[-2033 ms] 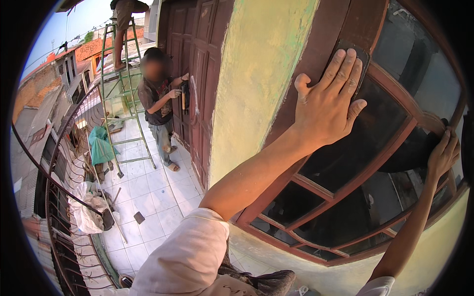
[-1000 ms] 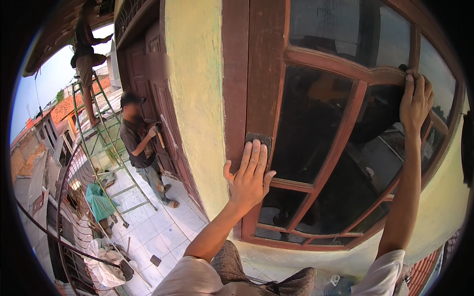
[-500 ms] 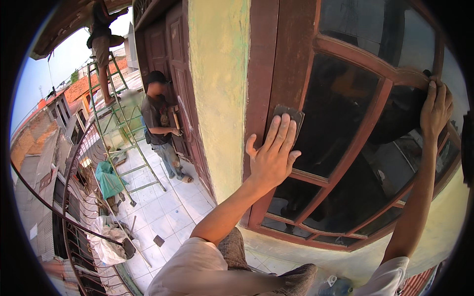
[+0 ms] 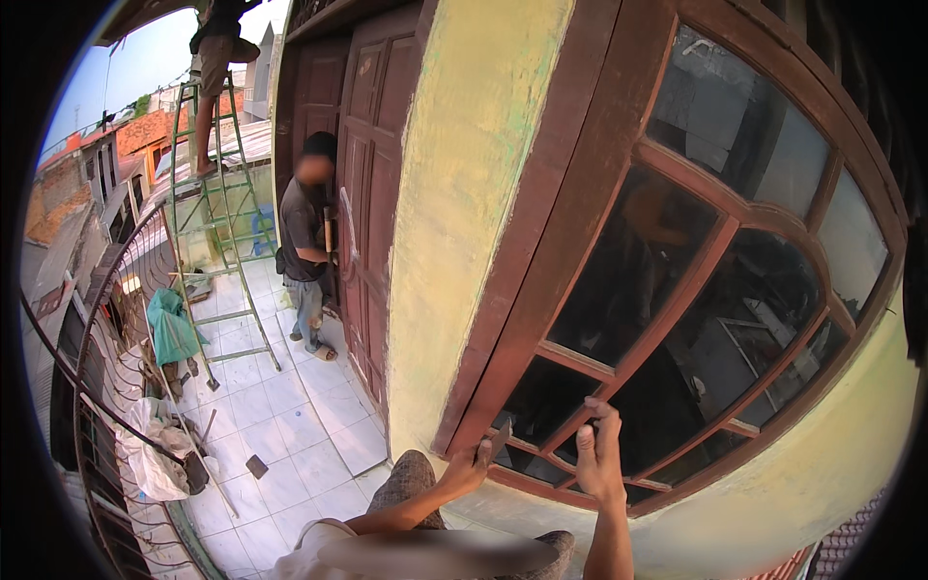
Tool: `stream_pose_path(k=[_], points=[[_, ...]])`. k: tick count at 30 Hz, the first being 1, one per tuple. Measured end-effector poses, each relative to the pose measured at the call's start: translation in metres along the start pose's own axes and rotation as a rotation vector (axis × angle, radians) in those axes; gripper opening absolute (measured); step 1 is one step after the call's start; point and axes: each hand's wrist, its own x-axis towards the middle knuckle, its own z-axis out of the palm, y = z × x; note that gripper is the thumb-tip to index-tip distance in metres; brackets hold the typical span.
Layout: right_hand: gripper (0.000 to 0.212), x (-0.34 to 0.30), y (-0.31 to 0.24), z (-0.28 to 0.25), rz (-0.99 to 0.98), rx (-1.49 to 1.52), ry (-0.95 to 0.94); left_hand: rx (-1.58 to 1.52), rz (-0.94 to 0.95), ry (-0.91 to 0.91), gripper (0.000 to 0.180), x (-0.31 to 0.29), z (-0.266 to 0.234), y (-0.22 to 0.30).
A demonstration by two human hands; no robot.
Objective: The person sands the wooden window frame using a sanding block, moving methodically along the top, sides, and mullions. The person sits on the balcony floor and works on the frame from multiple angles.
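My left hand (image 4: pixel 468 470) is closed on a small, dark, flat piece that looks like sandpaper (image 4: pixel 500 436), held at the lower left corner of the brown wooden window frame (image 4: pixel 570 242). Seen edge-on, the piece rests close to the frame's inner edge. A little to the right, my right hand (image 4: pixel 601 454) is raised in front of the lower panes. Its fingers are slightly bent, its thumb stands apart, and nothing shows in it. The fingertips are at a thin wooden glazing bar (image 4: pixel 667 314); whether they touch it I cannot tell.
On the left, a person (image 4: pixel 307 251) stands at a brown door (image 4: pixel 372 193) with a tool. Another person (image 4: pixel 215 68) is up a green ladder (image 4: pixel 227 227). A curved metal railing (image 4: pixel 92 338), green bag (image 4: pixel 172 324) and white sack (image 4: pixel 153 449) line the balcony's edge.
My left hand has moved down the frame with the dark piece, from the upright to the lower corner. My right hand has left the window's far right side and come down beside the left.
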Motion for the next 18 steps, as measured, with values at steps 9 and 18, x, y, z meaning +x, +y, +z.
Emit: stream_pose_path(k=[9, 18], points=[[0.060, -0.044, 0.016, 0.067, 0.657, 1.181, 0.068, 0.768, 0.723, -0.062, 0.072, -0.033, 0.028, 0.125], [0.041, 0.006, -0.004, -0.033, 0.280, 0.241, 0.267, 0.348, 0.593, -0.386, 0.056, 0.001, -0.021, 0.139]])
